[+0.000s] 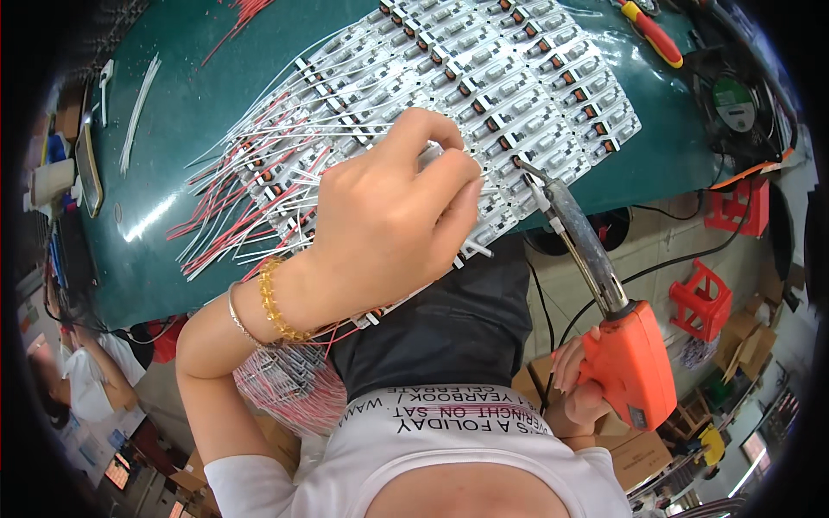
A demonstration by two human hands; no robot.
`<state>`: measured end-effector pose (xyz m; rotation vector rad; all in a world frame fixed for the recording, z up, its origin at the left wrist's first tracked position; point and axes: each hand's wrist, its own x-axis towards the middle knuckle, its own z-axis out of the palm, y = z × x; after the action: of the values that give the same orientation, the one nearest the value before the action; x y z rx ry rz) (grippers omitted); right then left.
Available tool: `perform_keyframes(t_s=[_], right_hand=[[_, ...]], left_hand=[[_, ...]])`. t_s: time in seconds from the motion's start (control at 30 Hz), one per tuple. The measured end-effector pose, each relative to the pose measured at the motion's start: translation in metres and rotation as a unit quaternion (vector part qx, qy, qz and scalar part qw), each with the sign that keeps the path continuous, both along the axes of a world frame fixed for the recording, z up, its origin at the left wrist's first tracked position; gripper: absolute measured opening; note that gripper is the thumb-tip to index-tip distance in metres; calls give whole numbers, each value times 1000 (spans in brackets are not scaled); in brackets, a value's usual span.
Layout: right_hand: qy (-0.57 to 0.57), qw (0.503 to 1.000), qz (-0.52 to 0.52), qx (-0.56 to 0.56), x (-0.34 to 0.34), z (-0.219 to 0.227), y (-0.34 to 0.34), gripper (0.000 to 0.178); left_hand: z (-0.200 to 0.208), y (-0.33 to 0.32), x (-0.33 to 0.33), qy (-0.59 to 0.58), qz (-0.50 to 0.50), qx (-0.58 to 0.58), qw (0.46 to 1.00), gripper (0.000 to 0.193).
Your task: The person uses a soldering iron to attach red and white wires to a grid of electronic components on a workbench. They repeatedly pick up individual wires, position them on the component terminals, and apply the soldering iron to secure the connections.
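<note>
A panel of many small white circuit boards [553, 112] with orange-and-black parts lies on the green table. My left hand [393, 203] is closed low over the panel, thumb and fingers drawn together. Short white wires [304, 178] stick out beside it, seemingly held in the hand; the fingertips are partly hidden. In my right hand [577, 380], at the lower right, is an orange soldering gun [635, 363]. Its long metal barrel points up and left, with the bent tip [527, 167] at the boards just right of my left fingers. Red and white wires [229, 220] fan out from the panel's left side.
Loose white wires [138, 116] and a phone [88, 168] lie on the table's left. A red-and-yellow handled tool [652, 34] and a black fan [734, 104] are at the far right. More wired pieces [289, 380] hang below the near edge. Red stools [701, 300] stand on the floor.
</note>
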<state>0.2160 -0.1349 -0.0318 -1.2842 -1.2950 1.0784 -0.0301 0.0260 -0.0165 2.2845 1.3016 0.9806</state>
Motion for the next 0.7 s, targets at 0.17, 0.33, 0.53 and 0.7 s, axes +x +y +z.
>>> perform_keyframes(t_s=[0.17,0.33,0.53,0.7], right_hand=[[-2,999,-24,-44,-5,9,-2,88],[-30,996,13,-81,2,17,0,62],[-66,994,17,-88,4,17,-1,63],[-168,984,8,-59,10,12,-12,58]], left_hand=[[12,-4,-1,-6,-58,-45,997,14],[1,-7,5,5,-15,0,1000,13],[-1,-8,7,18,-9,7,1000,13],[-1,-8,7,20,-5,13,1000,13]])
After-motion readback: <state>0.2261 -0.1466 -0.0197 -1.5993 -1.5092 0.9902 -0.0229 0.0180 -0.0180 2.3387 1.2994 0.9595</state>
